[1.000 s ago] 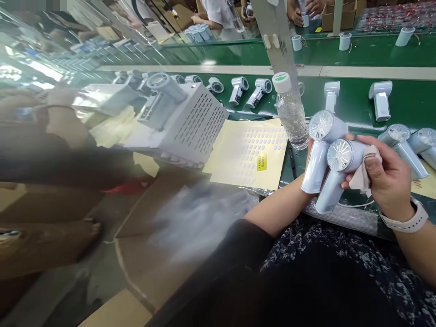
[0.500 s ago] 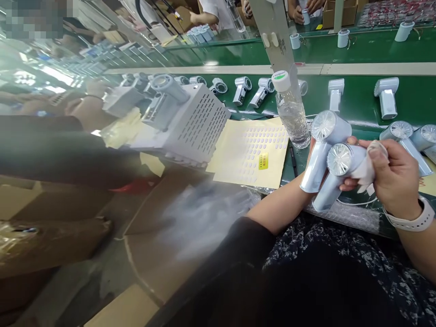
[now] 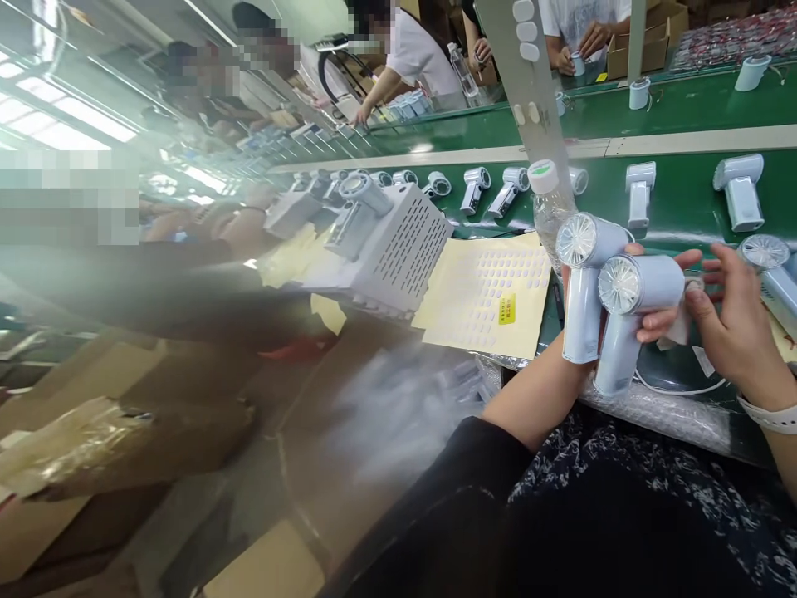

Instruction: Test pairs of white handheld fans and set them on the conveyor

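Observation:
My left hand (image 3: 655, 321) is wrapped round two pale blue handheld fans, one (image 3: 585, 274) behind the other (image 3: 628, 316), their round white grilles facing me. My right hand (image 3: 738, 328) is just right of the front fan's rear end, fingers partly spread, with a small pale cloth (image 3: 682, 320) pinched under the thumb against the fan. A white watch strap (image 3: 772, 415) sits on my right wrist. More pale blue fans (image 3: 769, 266) lie at the far right.
A clear water bottle (image 3: 548, 208) stands behind the fans. A yellow sticker sheet (image 3: 491, 291) lies left of it, beside a white perforated metal box (image 3: 398, 249). White fan bodies (image 3: 738, 195) ride the green belt (image 3: 678, 199). Co-workers stand beyond. Cardboard (image 3: 124, 465) fills the lower left.
The view tilted up and left. My right hand drew back slightly from the front fan's rear, its fingers spreading, the cloth still at the fan.

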Motion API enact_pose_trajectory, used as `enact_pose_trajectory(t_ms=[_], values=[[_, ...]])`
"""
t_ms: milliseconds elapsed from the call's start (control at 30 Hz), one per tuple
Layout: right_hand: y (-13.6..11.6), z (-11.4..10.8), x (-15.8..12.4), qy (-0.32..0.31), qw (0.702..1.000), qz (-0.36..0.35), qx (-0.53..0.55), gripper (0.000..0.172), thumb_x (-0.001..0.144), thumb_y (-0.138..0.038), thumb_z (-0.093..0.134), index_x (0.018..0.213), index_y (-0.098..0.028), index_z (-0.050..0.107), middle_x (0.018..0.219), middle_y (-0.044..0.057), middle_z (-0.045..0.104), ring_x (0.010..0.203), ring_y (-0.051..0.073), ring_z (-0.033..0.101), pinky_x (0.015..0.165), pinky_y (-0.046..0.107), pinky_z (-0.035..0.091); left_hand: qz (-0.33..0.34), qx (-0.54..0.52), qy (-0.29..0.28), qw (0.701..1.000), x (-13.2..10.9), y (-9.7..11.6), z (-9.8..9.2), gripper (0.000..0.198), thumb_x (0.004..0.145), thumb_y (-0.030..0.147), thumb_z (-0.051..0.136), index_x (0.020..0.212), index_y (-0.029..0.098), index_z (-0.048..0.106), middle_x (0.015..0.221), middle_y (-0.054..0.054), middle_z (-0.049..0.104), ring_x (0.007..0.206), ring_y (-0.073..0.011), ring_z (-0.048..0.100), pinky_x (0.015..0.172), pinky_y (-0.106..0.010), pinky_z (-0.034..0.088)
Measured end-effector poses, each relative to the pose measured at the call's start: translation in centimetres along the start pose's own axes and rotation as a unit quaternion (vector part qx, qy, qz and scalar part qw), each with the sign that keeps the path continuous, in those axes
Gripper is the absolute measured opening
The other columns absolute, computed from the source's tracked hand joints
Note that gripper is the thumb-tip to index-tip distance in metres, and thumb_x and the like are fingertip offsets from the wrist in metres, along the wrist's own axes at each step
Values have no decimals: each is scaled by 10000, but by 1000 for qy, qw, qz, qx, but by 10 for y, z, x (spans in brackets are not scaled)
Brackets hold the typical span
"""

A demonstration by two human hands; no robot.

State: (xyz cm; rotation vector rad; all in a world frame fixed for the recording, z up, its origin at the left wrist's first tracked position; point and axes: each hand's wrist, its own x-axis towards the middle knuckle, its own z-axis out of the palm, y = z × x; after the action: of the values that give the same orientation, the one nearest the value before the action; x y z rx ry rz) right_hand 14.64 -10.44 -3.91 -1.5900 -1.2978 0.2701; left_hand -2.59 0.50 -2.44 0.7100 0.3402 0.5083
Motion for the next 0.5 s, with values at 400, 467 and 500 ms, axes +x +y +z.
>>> enact_pose_trajectory(t_ms=[400,467,500], values=[[-23,27,5,-126,983,59,118,1211,740,-926,944,1669,-225,607,1626,247,725,1505,478,705,1322,724,553,234,242,97,937,8,-36,-14,1184,691,1029,888,1594,302,644,1544,-163,778,1707,-460,540,1404,-577,456],[-23,7,11,-81,993,58,55,1159,701,-829,1011,1621,-215,665,1605,243,749,1473,480,725,1300,719,567,216,252,61,941,17,-40,-24,1227,712,1082,810,1625,284,623,1593,-197,749,1705,-482,545,1410,-636,451],[-21,-6,15,-55,996,60,21,1164,668,-782,1041,1613,-207,680,1605,244,753,1463,487,730,1287,721,571,212,258,58,941,20,-42,-28,1232,724,1077,804,1643,281,606,1622,-207,729,1701,-484,552,1416,-656,442]])
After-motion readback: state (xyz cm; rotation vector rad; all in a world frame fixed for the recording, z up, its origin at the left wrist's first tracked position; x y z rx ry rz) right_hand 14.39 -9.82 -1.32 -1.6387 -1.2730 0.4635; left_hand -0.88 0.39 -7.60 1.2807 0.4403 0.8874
